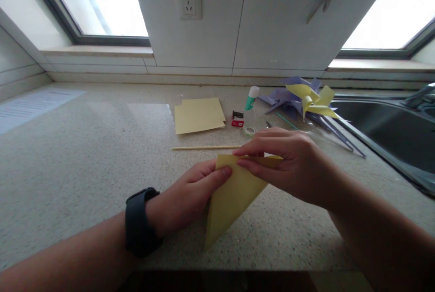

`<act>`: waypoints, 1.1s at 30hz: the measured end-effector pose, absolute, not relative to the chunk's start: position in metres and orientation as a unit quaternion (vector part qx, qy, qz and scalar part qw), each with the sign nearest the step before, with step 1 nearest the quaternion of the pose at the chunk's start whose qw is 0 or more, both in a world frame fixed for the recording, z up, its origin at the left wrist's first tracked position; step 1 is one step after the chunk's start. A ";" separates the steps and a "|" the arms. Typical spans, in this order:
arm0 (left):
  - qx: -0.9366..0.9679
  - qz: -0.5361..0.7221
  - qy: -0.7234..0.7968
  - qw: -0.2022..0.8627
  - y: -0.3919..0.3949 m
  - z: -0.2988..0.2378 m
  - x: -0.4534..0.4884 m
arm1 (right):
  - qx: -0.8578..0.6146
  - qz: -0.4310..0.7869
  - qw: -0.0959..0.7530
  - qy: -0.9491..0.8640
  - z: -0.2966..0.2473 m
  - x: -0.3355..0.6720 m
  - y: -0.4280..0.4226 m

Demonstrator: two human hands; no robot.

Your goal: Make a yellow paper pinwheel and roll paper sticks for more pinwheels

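Observation:
A folded sheet of yellow paper [234, 197] is held just above the counter's front part, its long slanted edge facing down and right. My left hand [195, 187], a dark watch on its wrist, grips the paper's upper left corner with the thumb on the near face. From the right, my right hand [285, 160] pinches the top edge between thumb and fingers. Its fingers hide part of that edge. Just beyond both hands lies a thin wooden stick [204, 148], whose right end is hidden behind my right hand.
Farther back on the counter [84, 169] are a stack of yellow paper [199, 115], a small red-and-black box [238, 119], a glue stick [252, 98] and a tape roll [249, 131]. Purple and yellow pinwheels [311, 99] lie by the sink [387, 124]. A printed sheet [37, 106] lies far left.

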State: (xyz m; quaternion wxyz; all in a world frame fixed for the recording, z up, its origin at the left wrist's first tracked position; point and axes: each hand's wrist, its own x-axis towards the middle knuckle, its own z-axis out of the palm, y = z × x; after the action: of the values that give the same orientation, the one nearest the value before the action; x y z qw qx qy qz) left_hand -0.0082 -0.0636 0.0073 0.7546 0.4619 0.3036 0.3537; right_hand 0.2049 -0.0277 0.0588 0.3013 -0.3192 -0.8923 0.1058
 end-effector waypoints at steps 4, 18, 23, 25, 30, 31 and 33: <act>0.465 0.352 0.305 0.753 -0.064 0.007 -0.009 | -0.320 0.108 0.301 -0.892 0.060 0.204 -0.028; 0.458 0.355 0.298 0.759 -0.064 0.005 -0.009 | -0.323 0.093 0.300 -0.893 0.061 0.204 -0.031; 0.446 0.354 0.293 0.768 -0.065 0.006 -0.009 | -0.327 0.082 0.300 -0.892 0.062 0.204 -0.032; 0.441 0.357 0.295 0.769 -0.066 0.008 -0.009 | -0.329 0.073 0.299 -0.893 0.062 0.204 -0.033; 0.459 0.359 0.318 0.747 -0.068 0.009 -0.009 | -0.322 0.070 0.307 -0.893 0.062 0.206 -0.034; 0.469 0.364 0.325 0.736 -0.068 0.009 -0.009 | -0.323 0.071 0.310 -0.892 0.062 0.206 -0.034; 0.485 0.383 0.335 0.712 -0.068 0.008 -0.008 | -0.325 0.072 0.313 -0.890 0.063 0.207 -0.034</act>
State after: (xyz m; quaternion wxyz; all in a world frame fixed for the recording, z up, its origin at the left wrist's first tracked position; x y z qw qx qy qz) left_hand -0.0083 -0.0677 0.0083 0.7116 0.4846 0.3350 0.3828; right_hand 0.2066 -0.0338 0.0629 0.3125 -0.3250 -0.8897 0.0719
